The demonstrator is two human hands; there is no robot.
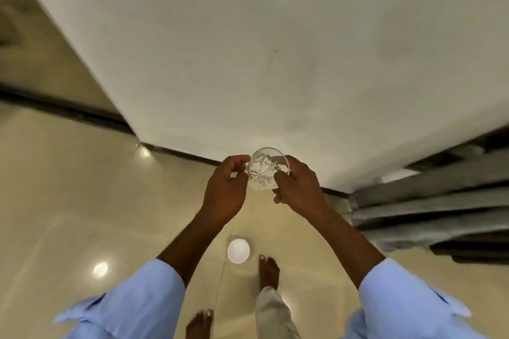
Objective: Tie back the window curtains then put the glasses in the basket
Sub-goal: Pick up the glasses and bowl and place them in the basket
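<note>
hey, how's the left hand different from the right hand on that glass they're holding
The left hand meets the glass at its left rim with curled fingertips, its palm standing off to the side. The right hand wraps the glass's right side more closely, thumb across the near wall. The left hand sits slightly lower and further from the grey curtain than the right hand. Both are bare, with blue sleeves pushed up, and both grip the same clear cut glass.

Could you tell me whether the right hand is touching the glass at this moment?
Touching. The head view shows the right hand with its fingers curled against the rim and side of the glass.
</note>
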